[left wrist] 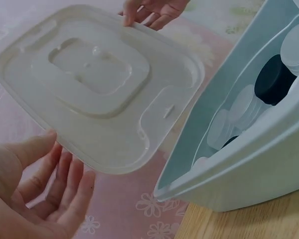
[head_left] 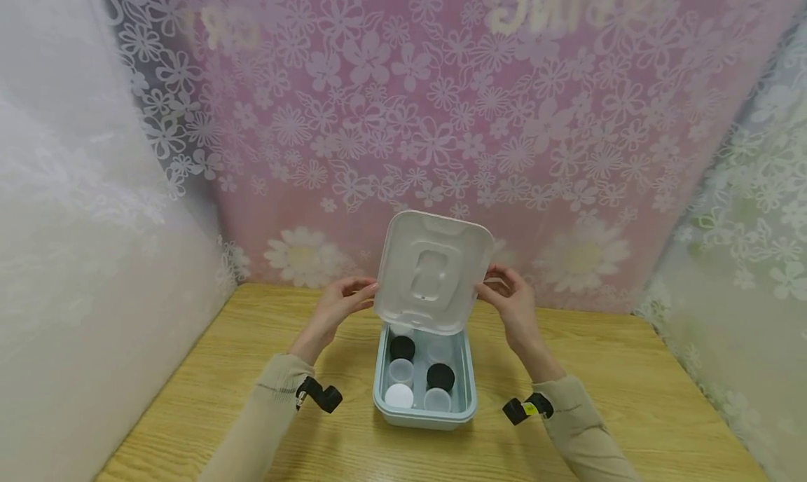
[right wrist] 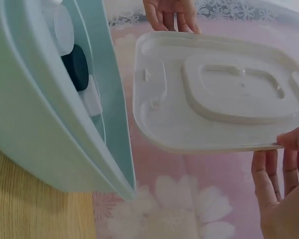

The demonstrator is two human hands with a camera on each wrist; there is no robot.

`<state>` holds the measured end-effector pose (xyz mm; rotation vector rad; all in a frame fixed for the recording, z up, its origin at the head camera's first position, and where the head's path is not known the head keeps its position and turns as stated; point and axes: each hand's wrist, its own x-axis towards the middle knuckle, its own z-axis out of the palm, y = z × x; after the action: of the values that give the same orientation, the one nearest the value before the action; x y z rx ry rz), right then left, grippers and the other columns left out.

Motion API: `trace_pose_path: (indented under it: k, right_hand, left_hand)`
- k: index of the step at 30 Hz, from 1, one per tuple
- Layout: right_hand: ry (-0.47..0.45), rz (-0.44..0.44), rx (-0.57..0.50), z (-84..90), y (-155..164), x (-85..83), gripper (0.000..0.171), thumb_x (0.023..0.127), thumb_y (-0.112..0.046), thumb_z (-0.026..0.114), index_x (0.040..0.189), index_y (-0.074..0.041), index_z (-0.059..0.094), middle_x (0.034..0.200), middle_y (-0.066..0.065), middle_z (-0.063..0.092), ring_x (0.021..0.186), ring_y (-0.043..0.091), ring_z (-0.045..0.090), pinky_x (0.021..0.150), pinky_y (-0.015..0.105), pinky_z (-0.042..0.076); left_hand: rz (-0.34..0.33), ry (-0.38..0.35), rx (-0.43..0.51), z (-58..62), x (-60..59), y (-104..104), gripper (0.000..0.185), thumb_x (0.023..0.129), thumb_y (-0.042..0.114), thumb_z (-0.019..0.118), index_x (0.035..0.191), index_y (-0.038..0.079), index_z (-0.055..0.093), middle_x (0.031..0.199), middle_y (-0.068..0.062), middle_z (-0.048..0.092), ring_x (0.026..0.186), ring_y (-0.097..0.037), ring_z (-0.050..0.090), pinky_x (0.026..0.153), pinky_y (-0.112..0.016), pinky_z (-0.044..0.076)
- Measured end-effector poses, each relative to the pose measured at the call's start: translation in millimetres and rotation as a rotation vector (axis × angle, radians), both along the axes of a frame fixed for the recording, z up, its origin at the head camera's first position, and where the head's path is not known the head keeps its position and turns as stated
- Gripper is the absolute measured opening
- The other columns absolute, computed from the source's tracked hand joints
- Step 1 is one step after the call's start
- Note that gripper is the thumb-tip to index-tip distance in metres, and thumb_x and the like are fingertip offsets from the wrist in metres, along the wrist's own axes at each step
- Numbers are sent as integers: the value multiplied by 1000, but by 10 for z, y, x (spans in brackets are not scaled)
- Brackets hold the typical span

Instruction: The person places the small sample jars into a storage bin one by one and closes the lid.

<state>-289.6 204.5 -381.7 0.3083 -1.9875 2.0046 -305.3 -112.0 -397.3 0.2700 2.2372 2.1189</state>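
Observation:
Both hands hold a whitish translucent lid (head_left: 435, 272) by its opposite side edges, tilted up over the far end of a light blue box (head_left: 425, 420). My left hand (head_left: 337, 307) pinches the left edge between thumb and fingers. On the other edge, my right hand (head_left: 509, 303) grips with the thumb in front and fingers behind. The lid's underside, with a raised rounded rectangle, faces me. Inside the box stand several small round containers, among them a black cap (head_left: 440, 377), another black cap (head_left: 402, 348) and a white cap (head_left: 399, 396). The lid hides the box's far end.
The box stands on a wooden table (head_left: 265, 391). A pink flowered curtain (head_left: 403, 125) hangs behind the table's far edge, with pale sheeting (head_left: 94, 223) on the left and a flowered sheet (head_left: 744, 279) on the right. A black camera mount (head_left: 320, 394) sits on the left wrist.

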Motion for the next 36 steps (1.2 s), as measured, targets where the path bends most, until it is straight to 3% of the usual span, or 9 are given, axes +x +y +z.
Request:
trace_pose_path:
  k: [5,10,12,15,19,23,27,33,36]
  right_hand:
    - [95,-38,30,-29,-6,-2,28,91,-2,75,115,2,62,98,-3,66,86,14,68,79,24,60]
    - [192,-38,46,-98,-27,14,22,88,4,76,106,7,64,95,-5,68,91,10,67,83,23,59]
    - [241,-9,19,-145,-18,10,16,87,9,74,101,3,67,95,-3,68,94,10,68,86,25,59]
    - [326,55,-25,-213,10,-5,18,86,17,70,95,2,69,97,3,68,96,12,68,90,28,58]
    - [399,101,-29,-266,43,-18,11,86,19,67,92,10,65,100,5,68,102,18,67,97,29,55]
    - [393,71,4,-295,53,2,6,88,15,68,89,12,63,101,1,68,109,24,66,100,29,54]
    - [382,55,-10,-321,44,19,9,87,17,69,92,14,62,103,6,67,109,22,66,100,29,54]
    - [323,24,-15,-342,34,48,31,86,18,68,116,19,59,113,12,65,104,12,67,92,25,57]
    - [211,53,9,-329,64,80,39,93,9,66,129,16,55,118,8,65,105,9,67,91,23,57]
  left_hand:
    - [-59,-102,-61,-3,22,18,40,105,29,58,116,-8,67,109,-19,69,104,-30,70,94,-41,58]
    - [-179,-146,-29,-32,49,-2,49,110,33,46,130,-9,62,129,-27,64,121,-40,62,93,-37,58]
    - [-207,-149,2,-37,50,-13,49,111,31,43,134,-9,59,133,-27,62,126,-42,59,95,-38,58]
    - [-208,-174,21,-26,54,-16,49,111,30,45,136,-10,57,133,-28,61,125,-40,60,95,-37,57]
    - [-169,-217,65,-22,50,4,49,109,28,51,136,-12,55,132,-22,62,113,-28,67,93,-30,57]
    - [-167,-238,152,-32,34,24,45,108,19,52,136,-15,52,123,-13,65,101,-10,67,92,-22,56]
    - [-181,-253,252,-29,37,34,43,108,12,50,139,-18,47,106,-4,69,93,-7,69,90,-20,56]
    - [-200,-245,356,16,54,51,46,108,9,47,145,-18,39,100,2,71,92,-5,70,90,-19,56]
    - [-206,-229,344,31,56,46,47,109,10,47,145,-18,38,100,3,71,91,-4,70,90,-19,56]
